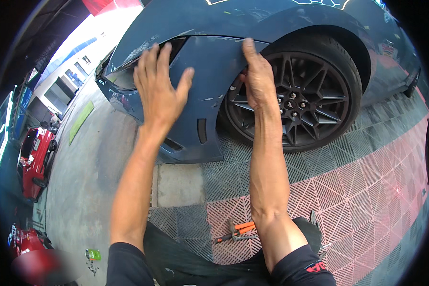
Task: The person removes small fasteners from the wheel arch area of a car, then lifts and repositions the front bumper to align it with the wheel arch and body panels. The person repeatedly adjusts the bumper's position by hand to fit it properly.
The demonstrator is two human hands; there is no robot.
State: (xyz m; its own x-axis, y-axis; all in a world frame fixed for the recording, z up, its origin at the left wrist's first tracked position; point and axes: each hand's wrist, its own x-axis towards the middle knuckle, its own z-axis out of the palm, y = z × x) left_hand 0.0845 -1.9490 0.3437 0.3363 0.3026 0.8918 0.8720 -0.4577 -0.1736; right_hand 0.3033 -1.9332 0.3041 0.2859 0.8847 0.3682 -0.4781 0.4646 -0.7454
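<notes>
A blue-grey car's front bumper (202, 78) fills the space before me, with a thin dark gap along its upper edge below the fender (233, 21). My left hand (158, 95) is open, its fingers spread at the bumper beside the headlight (124, 78); whether the palm touches cannot be seen. At the bumper's wheel-side edge, my right hand (261, 81) has its thumb pointing up near the top corner. Its fingers curl around behind that edge and are partly hidden. The dark multi-spoke wheel (319, 102) stands just right of this hand.
Orange-handled pliers (245, 227) and other hand tools lie on the floor between my legs. Pink and grey grid tiles (348, 190) cover the floor at right, bare concrete (88, 162) at left. A red car (33, 162) stands far left, and a green packet (93, 254) lies lower left.
</notes>
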